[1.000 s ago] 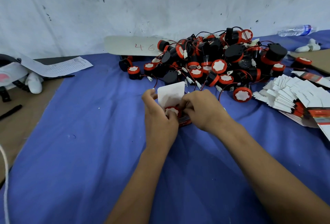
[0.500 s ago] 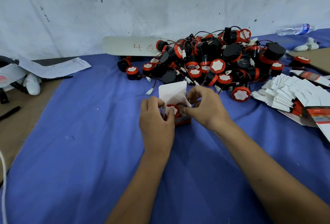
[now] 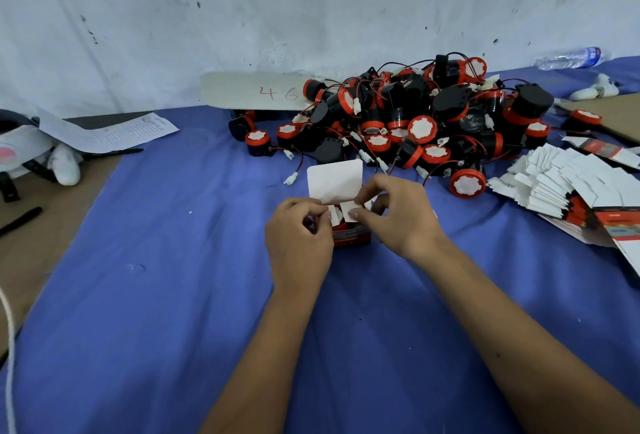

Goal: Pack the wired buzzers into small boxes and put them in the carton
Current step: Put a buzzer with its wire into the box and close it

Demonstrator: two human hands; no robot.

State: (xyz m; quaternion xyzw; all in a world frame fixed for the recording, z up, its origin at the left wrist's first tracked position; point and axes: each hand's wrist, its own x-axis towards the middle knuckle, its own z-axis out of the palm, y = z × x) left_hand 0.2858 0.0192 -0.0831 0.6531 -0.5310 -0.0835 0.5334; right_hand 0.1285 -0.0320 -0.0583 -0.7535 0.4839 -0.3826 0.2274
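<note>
Sitting on the blue cloth point(image 3: 173, 295) that covers the worktop, a small red box point(image 3: 351, 238) stands between the person's two hands with its white lid flap point(image 3: 335, 181) sticking straight up. The left hand point(image 3: 299, 246) grips the box's left side, fingers curled, thumb and fingertip pinching a small white side flap point(image 3: 333, 215) at the box's mouth. The right hand point(image 3: 398, 217) reaches in from the other side and pinches the opposite white side flap point(image 3: 348, 210) between thumb and forefinger, folding it over the opening; a sliver of red shows inside, though whether it is a buzzer cannot be told. Just behind the box lies a big heap of black and red buzzers point(image 3: 415, 122) with tangled red and black wires and white plugs. To the right, a fanned stack of flat, unfolded boxes point(image 3: 561, 188) rests on the cloth. A pale board marked "46" point(image 3: 256, 91) lies along the wall behind the heap. At far left a printed sheet of paper point(image 3: 110, 130) lies on bare brown worktop, and a plastic bottle point(image 3: 571, 58) lies at the back right.
</note>
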